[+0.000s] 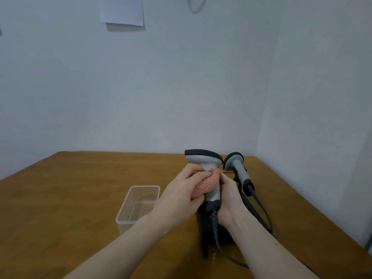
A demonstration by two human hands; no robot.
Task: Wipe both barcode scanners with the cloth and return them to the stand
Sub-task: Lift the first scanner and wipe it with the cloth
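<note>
A grey and black barcode scanner (203,160) stands upright above the table, head at the top. My right hand (229,195) grips its handle from the right side. My left hand (181,190) holds a pink knitted cloth (207,183) bunched against the left of the handle. The scanner's coiled cable (214,220) hangs down from its base. A second grey scanner (235,165) rests tilted on the black stand (249,206) just behind my right hand, its own cable trailing to the right.
An empty clear plastic box (141,204) sits on the brown wooden table (70,198) left of my hands. Cables (267,222) loop on the table at the right. Walls close the back and right; a paper sheet (121,10) hangs high up.
</note>
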